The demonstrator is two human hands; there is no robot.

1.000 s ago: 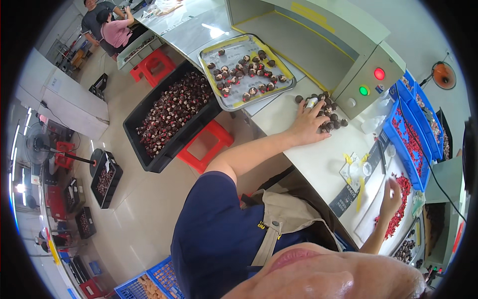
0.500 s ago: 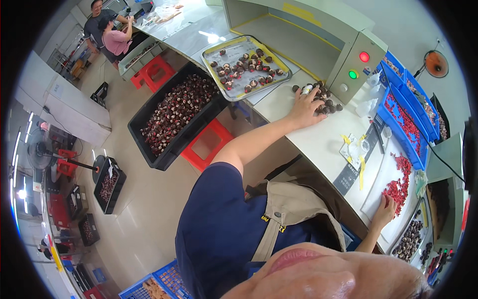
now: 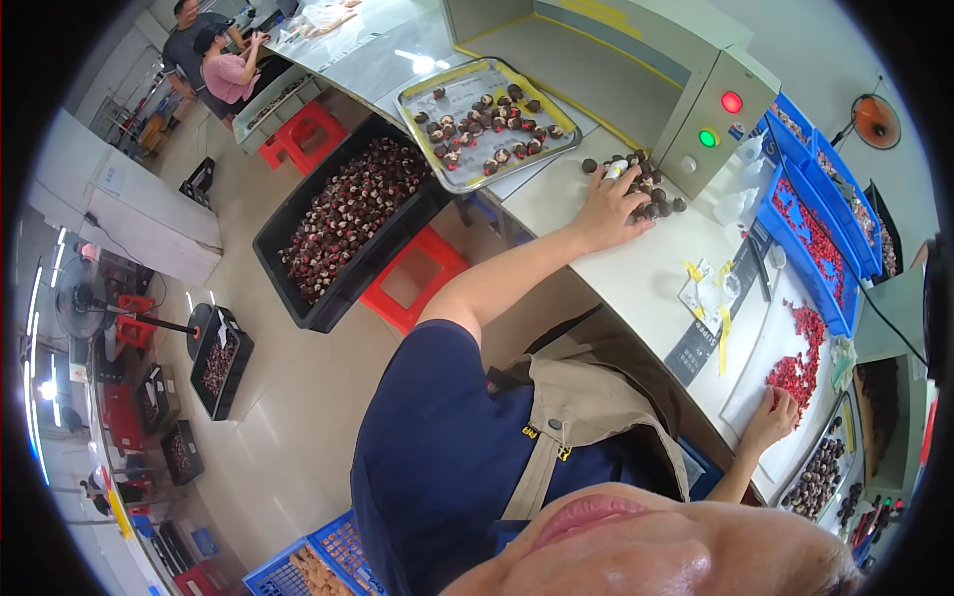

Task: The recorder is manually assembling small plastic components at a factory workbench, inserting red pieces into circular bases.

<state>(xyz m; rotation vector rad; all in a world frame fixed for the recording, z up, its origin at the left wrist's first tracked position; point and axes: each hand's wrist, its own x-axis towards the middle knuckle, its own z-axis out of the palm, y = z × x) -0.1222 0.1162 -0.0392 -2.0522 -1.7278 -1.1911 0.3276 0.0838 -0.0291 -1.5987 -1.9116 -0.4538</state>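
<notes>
Left hand spread flat over dark round pieces on the white bench — best swept together gently; right hand open-fingered beside red bits.

Bright even overhead light, sharp centre, strong fisheye bending at rim.

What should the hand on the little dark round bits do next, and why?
Probably curl its fingers and gather a few of the small dark round pieces. The left hand lies flat on that loose pile on the white table, beside the grey machine, gripping nothing yet. The right hand rests by the red bits on a white tray.
</notes>
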